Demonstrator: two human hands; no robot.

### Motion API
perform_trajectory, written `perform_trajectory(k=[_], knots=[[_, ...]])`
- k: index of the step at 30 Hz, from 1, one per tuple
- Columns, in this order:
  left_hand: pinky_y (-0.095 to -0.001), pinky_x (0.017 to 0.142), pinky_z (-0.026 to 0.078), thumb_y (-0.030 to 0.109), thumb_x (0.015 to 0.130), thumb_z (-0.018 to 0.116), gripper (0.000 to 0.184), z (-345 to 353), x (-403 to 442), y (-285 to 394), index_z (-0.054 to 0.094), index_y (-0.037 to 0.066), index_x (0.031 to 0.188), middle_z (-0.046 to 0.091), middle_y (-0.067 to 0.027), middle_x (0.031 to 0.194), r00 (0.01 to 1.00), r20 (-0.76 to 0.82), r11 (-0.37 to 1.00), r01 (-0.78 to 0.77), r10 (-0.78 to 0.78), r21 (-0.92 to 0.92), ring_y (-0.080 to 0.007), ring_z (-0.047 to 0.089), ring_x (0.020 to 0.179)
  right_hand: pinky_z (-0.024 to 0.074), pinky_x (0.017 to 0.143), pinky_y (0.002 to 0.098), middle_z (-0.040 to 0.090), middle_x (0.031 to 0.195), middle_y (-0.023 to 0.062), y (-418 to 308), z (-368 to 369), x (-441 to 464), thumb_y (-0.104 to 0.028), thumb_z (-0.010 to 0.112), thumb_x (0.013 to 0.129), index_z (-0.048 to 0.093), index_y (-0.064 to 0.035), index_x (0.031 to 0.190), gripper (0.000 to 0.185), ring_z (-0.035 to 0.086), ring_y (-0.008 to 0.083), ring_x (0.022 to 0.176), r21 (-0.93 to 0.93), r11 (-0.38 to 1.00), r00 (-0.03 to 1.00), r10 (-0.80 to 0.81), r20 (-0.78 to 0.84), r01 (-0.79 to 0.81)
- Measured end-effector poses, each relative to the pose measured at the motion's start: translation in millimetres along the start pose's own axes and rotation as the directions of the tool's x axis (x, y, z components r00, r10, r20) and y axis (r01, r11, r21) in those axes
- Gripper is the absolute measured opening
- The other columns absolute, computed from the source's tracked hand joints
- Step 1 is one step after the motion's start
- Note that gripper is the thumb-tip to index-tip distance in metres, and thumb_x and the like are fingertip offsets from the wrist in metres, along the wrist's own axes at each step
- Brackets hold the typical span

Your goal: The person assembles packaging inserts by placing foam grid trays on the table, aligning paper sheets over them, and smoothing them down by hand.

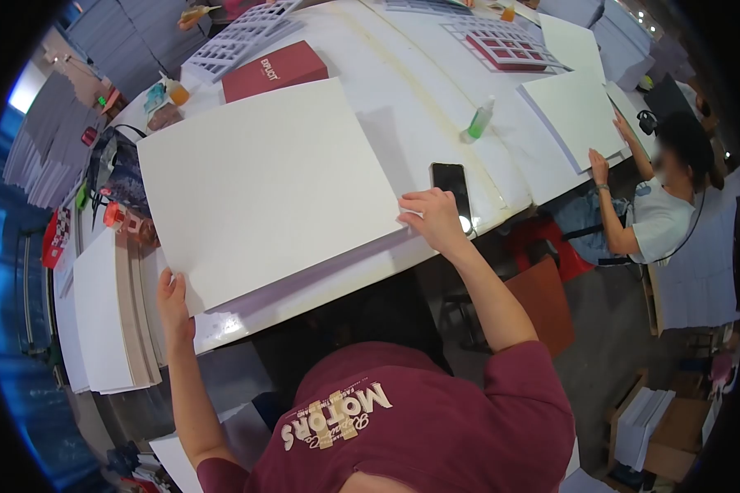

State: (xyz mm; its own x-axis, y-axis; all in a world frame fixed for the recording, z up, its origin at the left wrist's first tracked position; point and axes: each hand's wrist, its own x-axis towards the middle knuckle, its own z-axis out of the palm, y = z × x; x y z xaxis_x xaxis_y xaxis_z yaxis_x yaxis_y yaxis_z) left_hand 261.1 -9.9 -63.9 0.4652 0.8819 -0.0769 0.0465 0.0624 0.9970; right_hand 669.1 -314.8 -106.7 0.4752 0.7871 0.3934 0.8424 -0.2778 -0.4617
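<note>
A large white board lies in front of me, its near edge close to the table's front edge. Whether it is one thick board or a stack of sheets I cannot tell. My left hand holds its near left corner, fingers bent over the edge. At the near right corner, my right hand has its fingers closed on the edge. Just beyond that hand a black phone lies on the table. Behind the board sits a dark red box with pale lettering.
A green-liquid bottle stands on the white table. White grid frames lie at the back. Stacked boards stand at my left. On the right, a co-worker has both hands at another white board.
</note>
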Motion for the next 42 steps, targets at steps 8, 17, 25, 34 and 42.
perform_trajectory(k=[8, 17, 25, 34, 42], knots=[[-0.0281, 0.085, 0.052, 0.012, 0.104, 0.047, 0.027, -1.1, 3.1, -6.8, 0.05, 0.0, 0.128, 0.067, -0.013, 0.113, 1.0, 0.004, 1.0, 0.02, -0.02, -0.016, -0.0154, 0.065, 0.1, 0.0387, 0.088, 0.0397, 0.071, 0.109, 0.0023, -0.6, 1.2, -2.4, -0.024, 0.073, 0.081, 0.073, -0.0138, 0.102, 0.023, 0.06, 0.0242, 0.1, -0.012, 1.0, 1.0, -0.021, -0.003, 0.021], [-0.0279, 0.088, 0.051, 0.014, 0.104, 0.047, 0.032, -5.1, 10.5, -8.0, 0.048, 0.0, 0.132, 0.065, -0.0126, 0.117, 1.0, 0.005, 1.0, 0.018, -0.018, 0.021, -0.0162, 0.063, 0.105, 0.0383, 0.088, 0.0381, 0.072, 0.11, 0.0033, -2.6, 6.3, -5.7, -0.023, 0.076, 0.08, 0.074, -0.0111, 0.102, 0.025, 0.061, 0.0221, 0.101, 0.025, 0.999, 1.0, 0.022, -0.015, -0.022], [-0.0275, 0.086, 0.05, 0.013, 0.103, 0.048, 0.03, 5.4, 6.5, -5.9, 0.05, -0.001, 0.13, 0.066, -0.0126, 0.114, 0.999, -0.037, 0.999, -0.031, 0.032, 0.028, -0.0145, 0.063, 0.102, 0.0389, 0.085, 0.0376, 0.072, 0.102, 0.0012, -12.7, 6.9, -8.0, -0.021, 0.076, 0.078, 0.071, -0.011, 0.104, 0.029, 0.062, 0.0209, 0.096, -0.114, 0.993, 0.999, 0.005, -0.048, -0.01], [-0.0263, 0.089, 0.048, 0.011, 0.103, 0.048, 0.032, 1.0, 9.2, -13.4, 0.05, -0.001, 0.132, 0.066, -0.0121, 0.116, 0.995, -0.065, 0.995, -0.076, 0.08, 0.062, -0.0139, 0.062, 0.104, 0.0376, 0.105, 0.0474, 0.057, 0.131, 0.0186, -42.6, 14.9, -19.1, -0.006, 0.068, 0.08, 0.056, -0.0031, 0.129, 0.051, 0.053, 0.0346, 0.123, -0.28, 0.931, 0.964, -0.259, -0.055, 0.234], [-0.0273, 0.091, 0.049, 0.013, 0.103, 0.049, 0.034, -2.1, 8.7, -18.8, 0.048, 0.0, 0.135, 0.064, -0.0119, 0.12, 0.998, -0.056, 0.995, -0.032, 0.037, 0.092, -0.0151, 0.061, 0.108, 0.0261, 0.117, 0.0525, 0.038, 0.152, 0.0191, -66.1, 30.8, -39.6, -0.016, 0.076, 0.077, 0.045, -0.0083, 0.145, 0.074, 0.034, 0.0384, 0.142, -0.149, 0.943, 0.952, -0.279, 0.125, 0.296]])
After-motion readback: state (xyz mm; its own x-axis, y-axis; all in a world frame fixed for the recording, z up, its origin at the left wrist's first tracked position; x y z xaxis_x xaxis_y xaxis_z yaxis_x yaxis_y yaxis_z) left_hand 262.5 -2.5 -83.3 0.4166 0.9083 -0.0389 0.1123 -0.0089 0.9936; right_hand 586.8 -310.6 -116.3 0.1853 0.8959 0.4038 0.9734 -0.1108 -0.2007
